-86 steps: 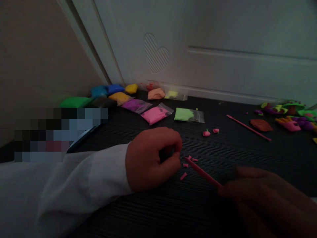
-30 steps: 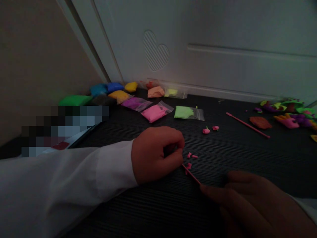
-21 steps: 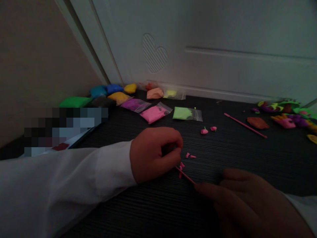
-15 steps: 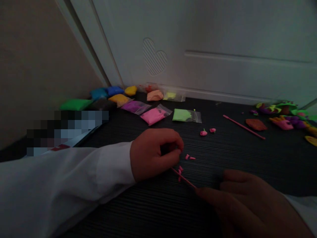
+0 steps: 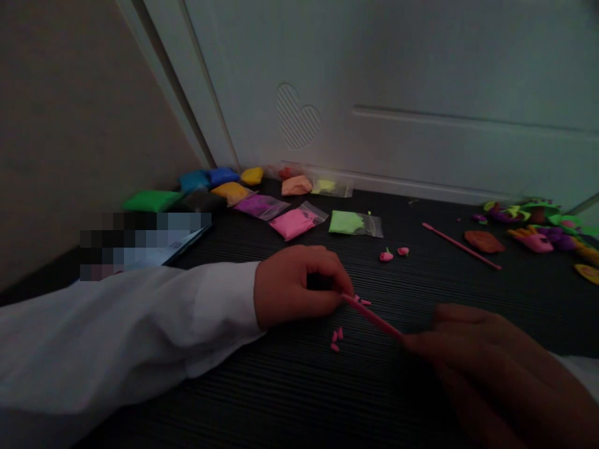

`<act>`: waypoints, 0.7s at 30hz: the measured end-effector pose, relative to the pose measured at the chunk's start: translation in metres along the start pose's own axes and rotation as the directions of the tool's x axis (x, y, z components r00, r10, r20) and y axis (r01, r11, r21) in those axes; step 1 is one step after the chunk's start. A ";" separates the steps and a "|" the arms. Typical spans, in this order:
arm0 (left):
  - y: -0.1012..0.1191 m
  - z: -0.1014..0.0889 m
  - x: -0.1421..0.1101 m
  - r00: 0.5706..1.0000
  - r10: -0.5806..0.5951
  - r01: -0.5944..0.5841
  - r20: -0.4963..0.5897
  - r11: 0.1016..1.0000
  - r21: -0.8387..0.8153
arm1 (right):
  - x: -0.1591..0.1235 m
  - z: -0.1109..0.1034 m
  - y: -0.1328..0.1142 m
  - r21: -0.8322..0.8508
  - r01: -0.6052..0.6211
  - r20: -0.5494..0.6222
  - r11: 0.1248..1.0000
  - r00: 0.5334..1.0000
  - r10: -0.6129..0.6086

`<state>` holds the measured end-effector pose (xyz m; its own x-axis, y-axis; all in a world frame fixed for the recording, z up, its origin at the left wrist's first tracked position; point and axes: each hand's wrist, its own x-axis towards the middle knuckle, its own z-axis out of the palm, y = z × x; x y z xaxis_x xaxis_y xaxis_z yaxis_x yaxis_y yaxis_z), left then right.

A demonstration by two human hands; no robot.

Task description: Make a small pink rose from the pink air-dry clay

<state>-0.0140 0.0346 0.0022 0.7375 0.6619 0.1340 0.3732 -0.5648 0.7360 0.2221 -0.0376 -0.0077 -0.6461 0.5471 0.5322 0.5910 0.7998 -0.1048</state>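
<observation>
My right hand (image 5: 496, 362) is closed around the near end of a thin pink modelling tool (image 5: 377, 320), which points up and to the left. The tool's far tip meets the pinched fingertips of my left hand (image 5: 304, 284); whatever lies between those fingers is hidden. Below my left hand, small pink clay bits (image 5: 335, 347) lie on the dark tabletop (image 5: 281, 386). More pink bits (image 5: 364, 302) show just behind the tool's tip. Farther back sit two small pink clay rosebuds, one (image 5: 386, 256) with a green stem and another (image 5: 403, 251) beside it.
Bags of coloured clay line the back, among them pink (image 5: 294, 222), light green (image 5: 346, 222) and purple (image 5: 256, 206). A second pink tool (image 5: 461, 246) lies at the right beside a brown clay slab (image 5: 484, 241). Finished clay figures (image 5: 538, 240) stand far right. A white panel (image 5: 421, 75) rises behind.
The tool has risen from the pink bits on the table to my left fingertips. My right hand has moved slightly up and right with it. The view has shifted a little.
</observation>
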 end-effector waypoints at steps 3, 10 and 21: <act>0.001 0.000 0.000 1.000 0.017 -0.018 0.022 1.000 0.025 | 0.003 -0.004 0.016 -0.069 -0.065 0.059 0.995 0.996 0.069; 0.004 -0.001 0.000 0.997 0.020 -0.023 0.074 0.999 0.035 | 0.008 -0.005 0.038 -0.154 0.075 0.253 0.985 0.967 -0.034; 0.002 -0.001 -0.001 0.995 0.036 -0.039 0.089 0.999 0.026 | 0.004 -0.005 0.049 -0.112 0.057 0.308 0.992 0.951 -0.020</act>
<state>-0.0143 0.0336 0.0042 0.7978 0.5944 0.1008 0.3589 -0.6025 0.7129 0.2512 0.0027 -0.0060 -0.7749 0.5808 0.2494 0.6038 0.7969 0.0200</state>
